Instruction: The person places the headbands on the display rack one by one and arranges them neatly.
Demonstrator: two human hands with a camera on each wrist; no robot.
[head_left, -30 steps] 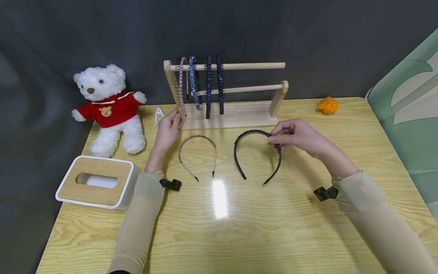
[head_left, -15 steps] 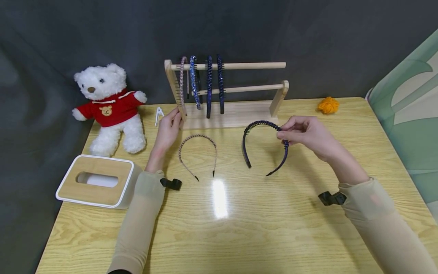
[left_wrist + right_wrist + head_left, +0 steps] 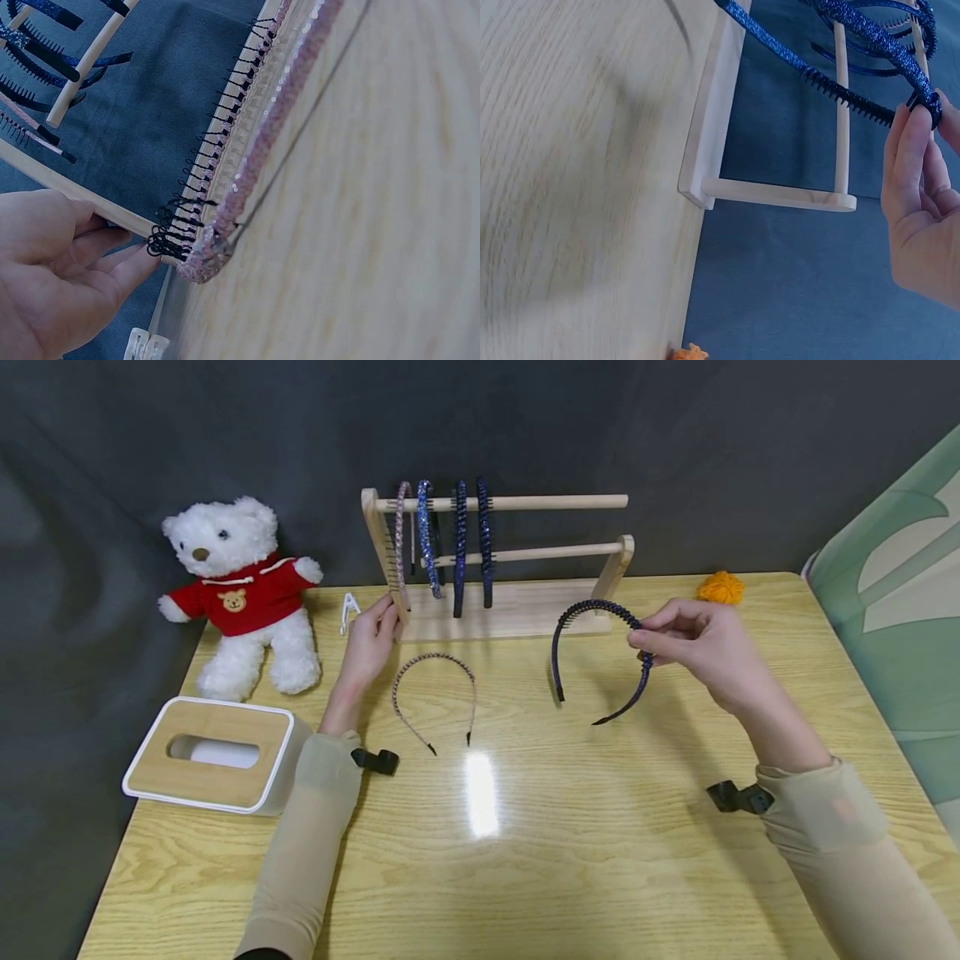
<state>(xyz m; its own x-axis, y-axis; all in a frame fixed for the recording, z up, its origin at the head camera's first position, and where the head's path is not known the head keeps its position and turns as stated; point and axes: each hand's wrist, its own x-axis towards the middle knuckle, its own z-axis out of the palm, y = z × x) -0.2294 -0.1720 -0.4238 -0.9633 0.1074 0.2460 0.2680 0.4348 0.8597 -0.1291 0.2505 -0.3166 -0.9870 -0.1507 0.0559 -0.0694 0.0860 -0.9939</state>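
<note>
My right hand (image 3: 708, 647) pinches a dark blue glittery toothed headband (image 3: 557, 660) by one side, raised over the table with its ends pointing down. In the right wrist view, fingers and thumb close on the blue headband (image 3: 881, 37). My left hand (image 3: 367, 647) holds the wooden headband rack (image 3: 540, 625) at its lower left corner. On the rack's upper bar hang a pink headband (image 3: 401, 539), a light blue glitter headband (image 3: 428, 539) and two dark blue ones. A thin pink beaded headband (image 3: 433, 656) lies on the table between my hands.
A white teddy bear (image 3: 262, 597) in a red top sits at the left, behind a tissue box (image 3: 288, 777) with a wooden lid. Beside the rack lies a white clip (image 3: 347, 610). An orange yarn-like ball (image 3: 720, 587) sits at the back right.
My right hand has moved right and away from me, lifting the dark blue headband, which now overlaps the rack's right end in the head view. My left hand stays on the rack.
</note>
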